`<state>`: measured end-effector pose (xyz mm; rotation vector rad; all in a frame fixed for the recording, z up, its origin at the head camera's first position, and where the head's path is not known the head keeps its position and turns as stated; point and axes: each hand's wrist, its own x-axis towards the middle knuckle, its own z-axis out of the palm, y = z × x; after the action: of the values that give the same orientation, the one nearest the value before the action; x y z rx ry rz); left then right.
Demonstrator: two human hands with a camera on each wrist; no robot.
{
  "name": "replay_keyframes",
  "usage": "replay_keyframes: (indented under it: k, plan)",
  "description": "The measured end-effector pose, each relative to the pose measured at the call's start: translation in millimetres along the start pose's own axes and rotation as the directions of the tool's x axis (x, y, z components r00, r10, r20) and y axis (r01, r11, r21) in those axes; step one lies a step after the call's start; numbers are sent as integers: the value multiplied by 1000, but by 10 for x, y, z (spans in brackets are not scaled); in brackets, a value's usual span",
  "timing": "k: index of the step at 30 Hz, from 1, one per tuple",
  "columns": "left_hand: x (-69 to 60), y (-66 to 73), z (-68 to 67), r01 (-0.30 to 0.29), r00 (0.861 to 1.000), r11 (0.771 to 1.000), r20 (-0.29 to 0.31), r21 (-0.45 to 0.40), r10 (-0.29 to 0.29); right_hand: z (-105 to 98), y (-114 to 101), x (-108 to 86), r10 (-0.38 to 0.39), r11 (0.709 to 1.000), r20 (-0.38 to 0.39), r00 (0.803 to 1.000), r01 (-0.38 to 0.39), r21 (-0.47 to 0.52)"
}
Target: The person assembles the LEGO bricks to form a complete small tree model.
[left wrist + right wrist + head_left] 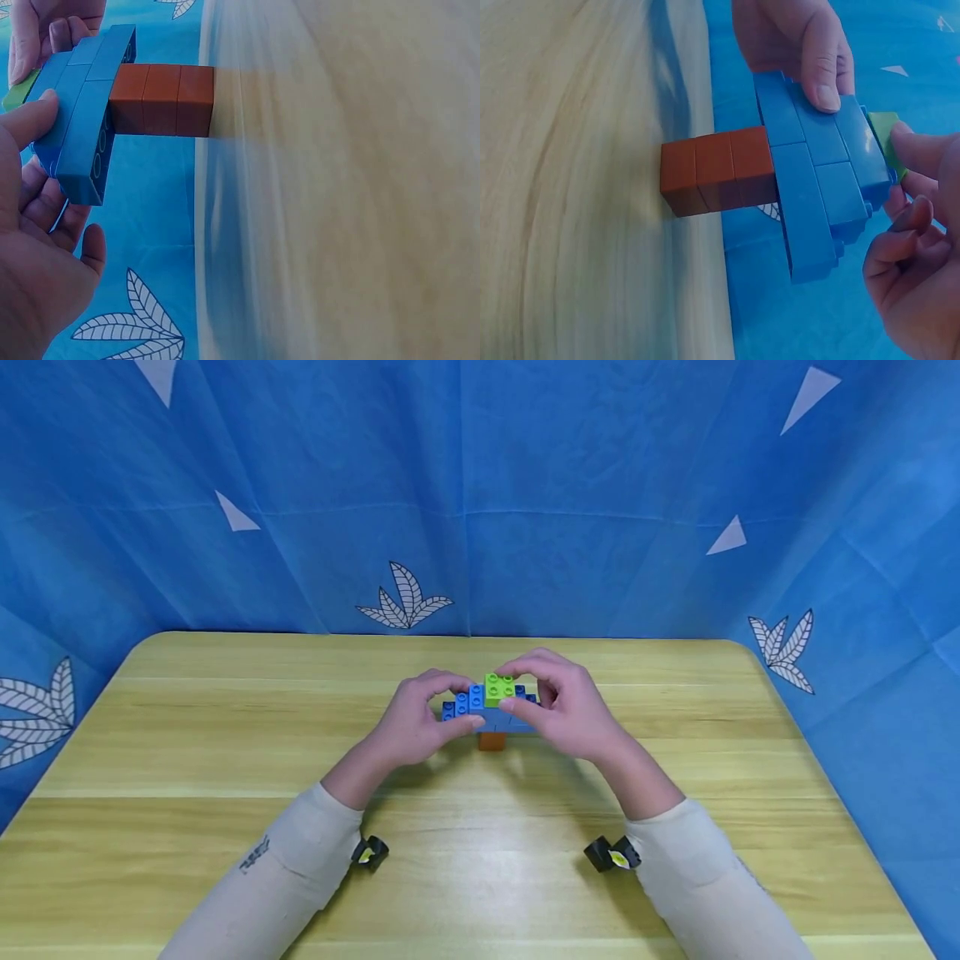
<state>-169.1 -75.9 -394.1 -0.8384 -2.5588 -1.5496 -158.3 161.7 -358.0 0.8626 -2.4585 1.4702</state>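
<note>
A toy-brick build stands upright on the table. Its narrow trunk is a stack of 3 brown bricks (pixel 161 100), and wider layers of blue bricks (pixel 802 202), stepped inward toward the top, sit on it. A lime-green brick (pixel 493 691) is at the very top. My left hand (pixel 408 722) grips the blue layers from the left, thumb on the near face and fingers behind. With thumb and fingers, my right hand (pixel 566 706) pinches the green brick. Whether that brick is fully pressed down cannot be told.
The build rests on a light wooden table (pixel 480 877). A blue cloth (pixel 570 527) with white triangles and leaf prints hangs behind the table and along its sides. Small black wrist devices (pixel 613 855) sit at both sleeve cuffs.
</note>
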Motion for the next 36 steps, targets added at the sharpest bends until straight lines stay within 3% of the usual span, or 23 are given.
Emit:
replay_keyframes:
  k: [11,18,22,26,32,36]
  plan:
    - [14,14,12,1,1000,1000,-12,10,0,39,59,-14,-82,989,-13,997,80,-126]
    - [2,20,21,40,999,999,-1,-1,-40,34,73,-20,-69,994,-25,997,67,-92]
    - [-8,8,15,36,999,999,12,12,-36,7,97,-81,-10,999,-60,998,8,-33]
    - [-56,-16,-38,50,999,998,1,46,-50,-60,168,-209,90,995,-89,992,-93,-36]
    - [-156,-79,-134,120,993,988,-7,95,-120,-124,342,-401,254,963,-87,963,-260,-74]
    - [-186,-93,-152,179,983,980,8,86,-181,-118,399,-473,321,942,-77,944,-326,-76]
